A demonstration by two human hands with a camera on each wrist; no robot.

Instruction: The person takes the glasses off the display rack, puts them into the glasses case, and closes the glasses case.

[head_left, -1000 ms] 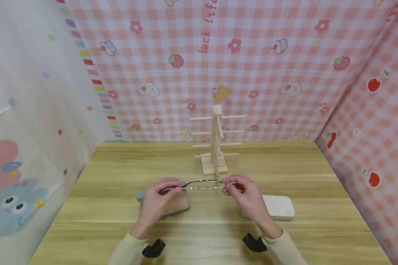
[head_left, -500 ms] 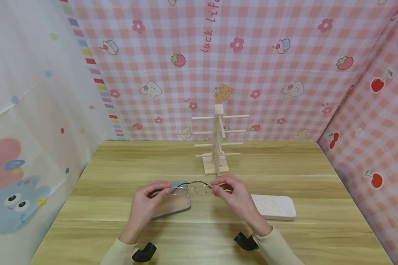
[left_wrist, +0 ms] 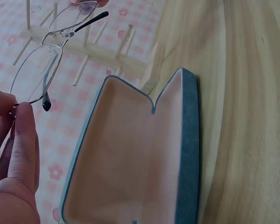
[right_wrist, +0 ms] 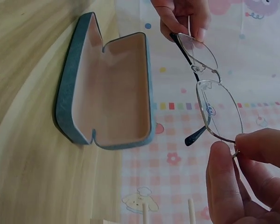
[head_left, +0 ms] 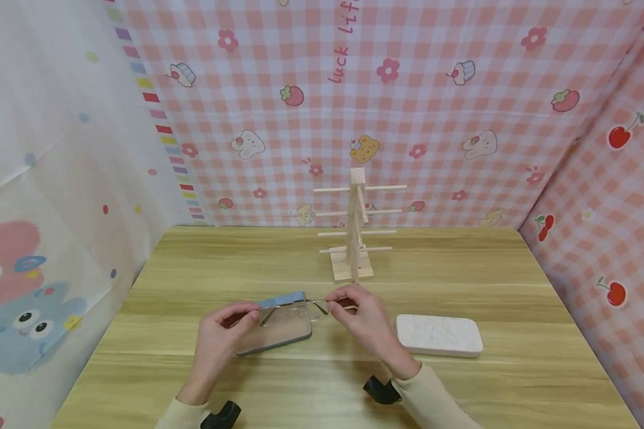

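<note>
A pair of thin metal-rimmed eyeglasses point(right_wrist: 221, 109) is held up between both hands. My left hand point(head_left: 217, 333) pinches one end of the frame between thumb and fingertips; my right hand point(head_left: 362, 316) pinches the other end the same way. Both temples, with dark tips, angle in behind the lenses, as the two wrist views show. Below and behind the glasses in the head view, a blue-grey glasses case point(left_wrist: 189, 140) lies open, its pinkish-beige lining facing up. Nothing is seen inside it. The left hand covers part of its left end.
To the right of the right hand lies a closed white case point(head_left: 440, 335). A wooden stand point(head_left: 356, 232) with several crosswise pegs stands farther back on the wood-grain table point(head_left: 461, 268). Patterned cloth point(head_left: 418, 119) hangs behind the table and at both sides.
Both hands have shifted left with the eyeglasses, bringing them over the open case. The glasses have been turned, and their temples now show beneath the frame. The white case is uncovered.
</note>
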